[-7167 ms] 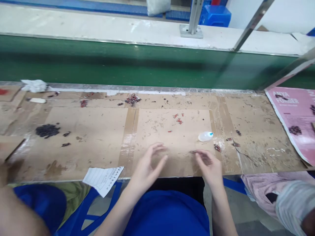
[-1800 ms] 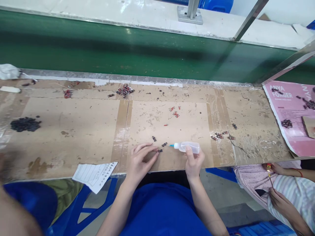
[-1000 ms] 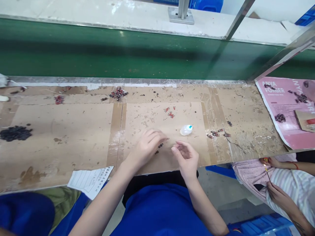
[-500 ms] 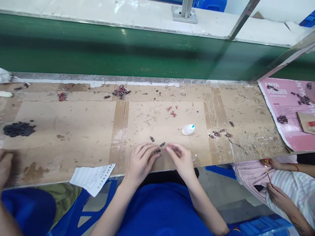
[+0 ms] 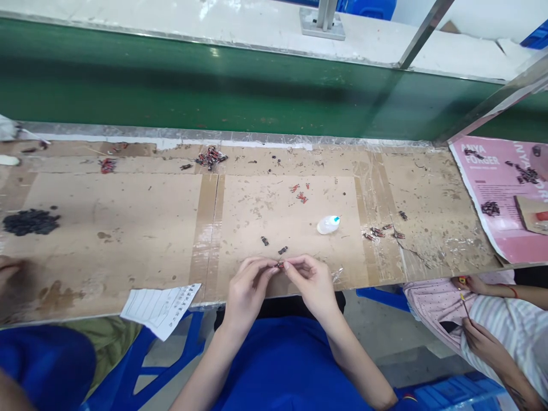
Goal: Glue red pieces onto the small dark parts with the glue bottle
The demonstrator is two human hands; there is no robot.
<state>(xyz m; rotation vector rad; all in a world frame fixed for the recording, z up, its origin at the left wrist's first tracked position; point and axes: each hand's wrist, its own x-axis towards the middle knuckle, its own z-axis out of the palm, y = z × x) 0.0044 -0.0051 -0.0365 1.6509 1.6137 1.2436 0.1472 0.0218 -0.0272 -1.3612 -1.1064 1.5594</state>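
Head camera: left hand and right hand pinch a small dark-and-red part between their fingertips, nearer the worker than the white squeeze bottle; two dark pieces lie left of the bottle.

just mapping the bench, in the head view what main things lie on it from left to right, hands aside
pile of black pieces → small red cluster → heap of red and dark pieces → two loose dark pieces → white bottle with blue tip → pink printed sheet
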